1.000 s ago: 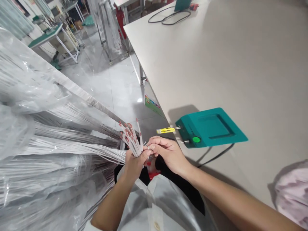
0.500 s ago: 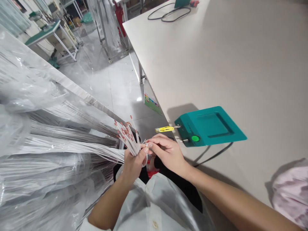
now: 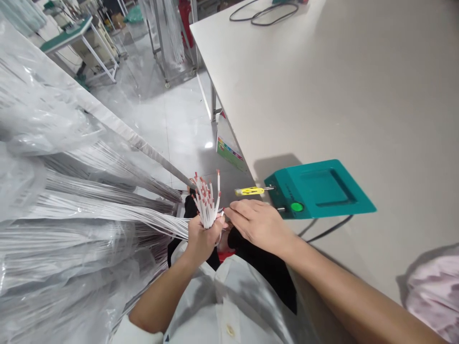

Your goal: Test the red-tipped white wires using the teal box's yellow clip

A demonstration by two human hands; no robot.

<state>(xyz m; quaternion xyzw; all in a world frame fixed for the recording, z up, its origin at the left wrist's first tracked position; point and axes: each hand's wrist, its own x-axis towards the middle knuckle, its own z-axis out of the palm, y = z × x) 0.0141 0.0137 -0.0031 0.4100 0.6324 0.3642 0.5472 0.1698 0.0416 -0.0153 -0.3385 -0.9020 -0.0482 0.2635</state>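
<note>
My left hand [image 3: 205, 241] is closed round a bundle of white wires [image 3: 207, 210] whose reddish-brown tips fan upward above the fist. Beside it, my right hand [image 3: 260, 224] is closed, its fingertips pinched close to my left thumb. A thin white wire end shows between the two hands; what the right fingers grip is mostly hidden. Just past the right hand, a teal device [image 3: 322, 188] with a green button [image 3: 297, 207] lies at the table edge. A yellow clip-like piece [image 3: 250, 191] sticks out from its metal post over the edge.
Long bunches of white wires [image 3: 107, 210], partly wrapped in clear plastic, hang on a rack at my left. The pale table [image 3: 322, 105] stretches to the right, with a looped black cable [image 3: 272, 20] at its far end and pink cloth [image 3: 435, 294] near its right side.
The bundle's tips have turned more upright and shifted slightly right in view. My right hand has rolled over, now showing more of its back. The white loop between the hands shows less.
</note>
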